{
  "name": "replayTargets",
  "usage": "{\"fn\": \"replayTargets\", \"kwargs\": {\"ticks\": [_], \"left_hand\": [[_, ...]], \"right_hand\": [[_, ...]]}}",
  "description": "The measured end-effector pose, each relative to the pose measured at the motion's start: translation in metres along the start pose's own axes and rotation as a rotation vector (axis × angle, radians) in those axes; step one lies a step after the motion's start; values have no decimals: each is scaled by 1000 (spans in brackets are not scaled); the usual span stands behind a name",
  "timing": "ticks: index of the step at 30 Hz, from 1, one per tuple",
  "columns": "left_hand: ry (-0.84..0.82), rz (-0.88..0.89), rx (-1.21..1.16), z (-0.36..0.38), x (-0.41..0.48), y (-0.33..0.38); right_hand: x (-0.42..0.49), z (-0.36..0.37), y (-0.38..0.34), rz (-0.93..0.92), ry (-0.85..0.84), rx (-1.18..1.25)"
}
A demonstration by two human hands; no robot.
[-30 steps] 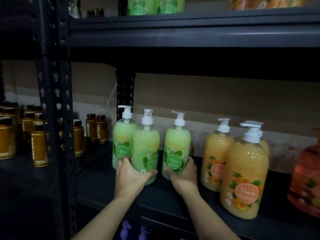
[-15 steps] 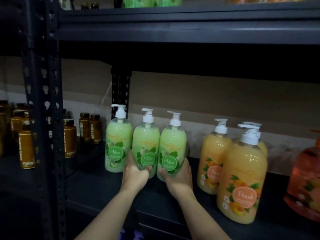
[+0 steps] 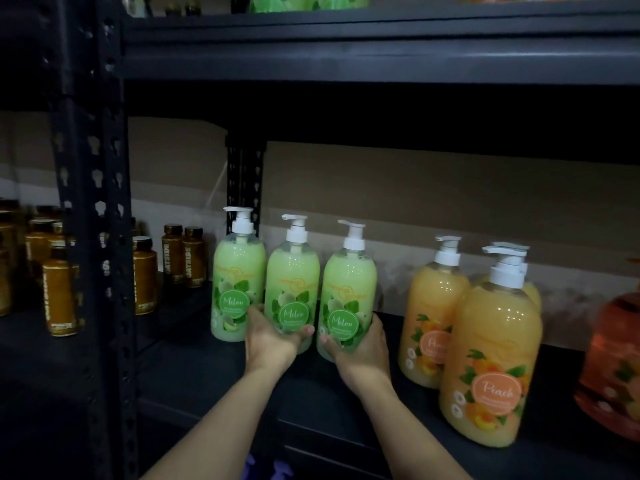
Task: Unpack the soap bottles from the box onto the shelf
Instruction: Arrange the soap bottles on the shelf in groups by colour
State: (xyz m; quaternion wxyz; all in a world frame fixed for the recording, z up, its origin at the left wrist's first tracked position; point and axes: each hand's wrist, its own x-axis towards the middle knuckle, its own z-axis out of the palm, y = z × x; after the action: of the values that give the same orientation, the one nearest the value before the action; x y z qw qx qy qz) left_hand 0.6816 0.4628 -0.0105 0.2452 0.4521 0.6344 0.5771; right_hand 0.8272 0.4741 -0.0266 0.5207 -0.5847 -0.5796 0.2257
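1. Head view, shelf (image 3: 214, 382): dark metal board between perforated uprights, with another board above it. It carries every item listed below.
2. Head view, green stock: three pump bottles labelled "Melon" stand upright in a row near the back, shoulder to shoulder and touching or nearly so. These are the left Melon bottle (image 3: 234, 282), the middle Melon bottle (image 3: 292, 289) and the right Melon bottle (image 3: 348, 296).
3. Head view, left hand (image 3: 273, 336): wrapped around the lower front of the middle Melon bottle, fingers curled on it, thumb tip showing at its right side. Closed grip on that bottle.
4. Head view, right hand (image 3: 360, 351): cupped around the base of the right Melon bottle, thumb across the front below the label. Closed grip on that bottle.
5. Head view, orange stock: peach bottles (image 3: 491, 358) stand grouped to the right, well apart from the green row; a reddish bottle (image 3: 609, 368) is cut off at the frame edge.
6. Head view, neighbouring bay: brown jars (image 3: 59, 292) beyond the upright, not part of this job.
7. Box: not in view, so its remaining contents cannot be told.
8. Progress, judged: both held bottles appear seated on the board and aligned. Placement of this pair looks nearly complete, with release still to come. Whether more bottles remain cannot be judged.
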Motion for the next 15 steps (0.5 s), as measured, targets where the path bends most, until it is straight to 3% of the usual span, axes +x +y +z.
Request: {"fn": "replayTargets", "kwargs": {"ticks": [15], "left_hand": [[-10, -32, -81, -5, 4, -9]], "right_hand": [[3, 9, -10, 57, -59, -12]]}}
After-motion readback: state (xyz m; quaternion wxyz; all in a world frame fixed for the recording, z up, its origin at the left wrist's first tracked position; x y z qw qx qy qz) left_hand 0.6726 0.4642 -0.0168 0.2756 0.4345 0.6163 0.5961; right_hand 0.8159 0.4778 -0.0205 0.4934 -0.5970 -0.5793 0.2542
